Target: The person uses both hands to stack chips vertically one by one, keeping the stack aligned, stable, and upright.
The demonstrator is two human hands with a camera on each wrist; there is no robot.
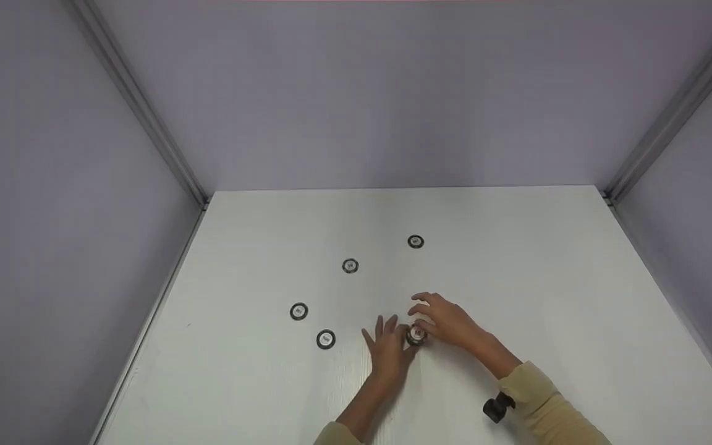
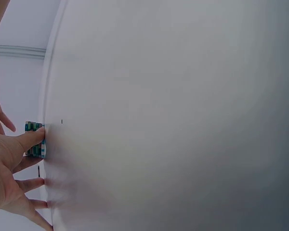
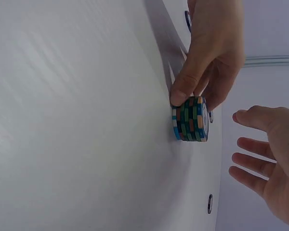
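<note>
A short stack of poker chips (image 3: 190, 118) stands on the white table (image 1: 517, 278), held between the two hands. The right hand (image 1: 449, 320) arches over it from the far right side, thumb (image 3: 182, 87) pressed against the stack's edge and the other fingers curled down round its far side, so the hand is clamped on the stack. The left hand (image 1: 388, 347) lies just beside the stack on its near left, palm down on the table, fingers straight and spread; in the left wrist view its thumb (image 2: 31, 138) lies against the stack's side, the hand open rather than gripping. Both forearms come in from the near edge, each in a tan sleeve (image 1: 541, 402), the right one carrying a black camera mount (image 1: 497, 408) at the wrist.

Single chips lie flat beyond the left hand: one (image 1: 326, 339) just to its left, another (image 1: 298, 311) a little farther left, a third (image 1: 350, 266) well ahead of its fingertips. A fourth (image 1: 415, 241) lies well ahead of the right hand.
</note>
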